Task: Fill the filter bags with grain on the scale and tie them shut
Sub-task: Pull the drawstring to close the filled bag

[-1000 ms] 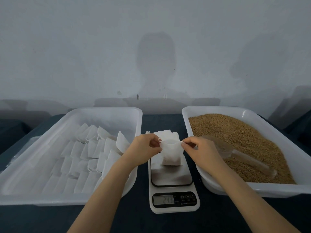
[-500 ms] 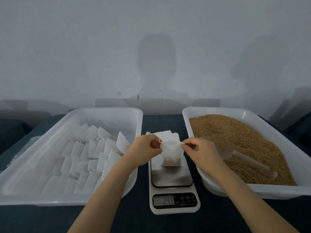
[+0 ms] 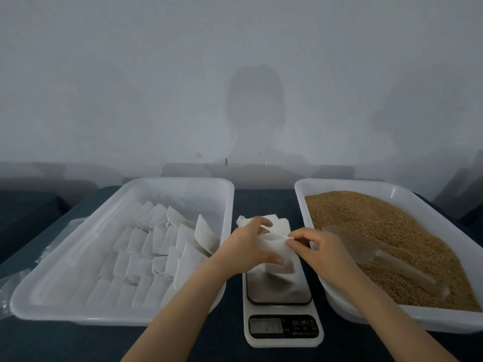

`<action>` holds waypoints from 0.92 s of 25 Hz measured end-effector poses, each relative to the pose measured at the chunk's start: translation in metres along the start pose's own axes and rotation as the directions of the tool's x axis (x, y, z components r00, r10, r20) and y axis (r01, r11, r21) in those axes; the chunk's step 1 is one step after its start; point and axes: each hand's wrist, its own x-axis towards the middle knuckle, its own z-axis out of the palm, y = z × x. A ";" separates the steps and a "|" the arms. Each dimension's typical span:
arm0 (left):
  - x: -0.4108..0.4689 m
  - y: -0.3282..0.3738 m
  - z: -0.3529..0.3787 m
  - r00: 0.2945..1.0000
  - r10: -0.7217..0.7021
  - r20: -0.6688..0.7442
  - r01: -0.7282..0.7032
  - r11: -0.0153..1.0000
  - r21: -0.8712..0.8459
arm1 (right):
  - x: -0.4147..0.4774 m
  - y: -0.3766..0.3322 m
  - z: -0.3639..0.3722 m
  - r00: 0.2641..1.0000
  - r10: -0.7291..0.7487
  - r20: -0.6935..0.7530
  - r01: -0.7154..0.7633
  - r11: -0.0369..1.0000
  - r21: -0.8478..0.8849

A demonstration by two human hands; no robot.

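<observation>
One filter bag (image 3: pixel 276 250) held over the scale (image 3: pixel 281 293) on the counter (image 3: pixel 264 202). Gripped on its left side by left hand (image 3: pixel 249 250), fingers curled round it; pinched at its top right edge by right hand (image 3: pixel 318 248), thumb and forefinger. Just right, tub (image 3: pixel 300 194) of grain (image 3: pixel 379 226), scoop (image 3: pixel 351 244) lying on it.

Figures on the display (image 3: pixel 265 325) of the scale (image 3: pixel 283 341) are blurred beyond reading. The left hand (image 3: pixel 248 248) covers the near-left part of the filter bag (image 3: pixel 274 245), and what it holds cannot be told. The pile of bags (image 3: pixel 279 224) behind is partly hidden by that hand and the right hand (image 3: pixel 321 246). The grain tray (image 3: pixel 339 184) is cut off at the right edge, a plastic sheet (image 3: pixel 6 288) at the left, both forearms at the bottom. The handle of the clear scoop (image 3: pixel 363 246) fades into the grain (image 3: pixel 392 231).
</observation>
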 end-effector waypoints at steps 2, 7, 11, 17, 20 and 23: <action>0.001 0.002 0.000 0.999 0.020 0.033 -0.020 1.000 0.010 | -0.001 -0.004 0.000 0.999 -0.047 0.015 0.046 0.998 0.034; 0.008 0.012 -0.030 0.993 -0.002 -0.114 0.002 1.000 -0.006 | 0.000 -0.004 -0.004 0.988 0.045 -0.146 -0.016 0.982 0.190; 0.030 -0.008 -0.105 0.837 -0.220 -0.501 0.148 0.973 -0.179 | 0.002 0.001 -0.004 0.960 0.138 -0.243 -0.075 0.965 0.250; 0.053 -0.081 -0.131 0.784 -0.498 -0.370 0.583 0.796 0.165 | 0.006 0.006 -0.003 0.956 0.151 -0.251 -0.087 0.964 0.252; 0.051 -0.114 -0.128 0.777 -0.534 -0.333 0.593 0.799 0.104 | 0.006 0.006 -0.003 0.954 0.155 -0.257 -0.090 0.965 0.248; 0.046 -0.116 -0.129 0.771 -0.553 -0.317 0.612 0.781 0.125 | 0.006 0.006 -0.003 0.954 0.160 -0.253 -0.099 0.966 0.239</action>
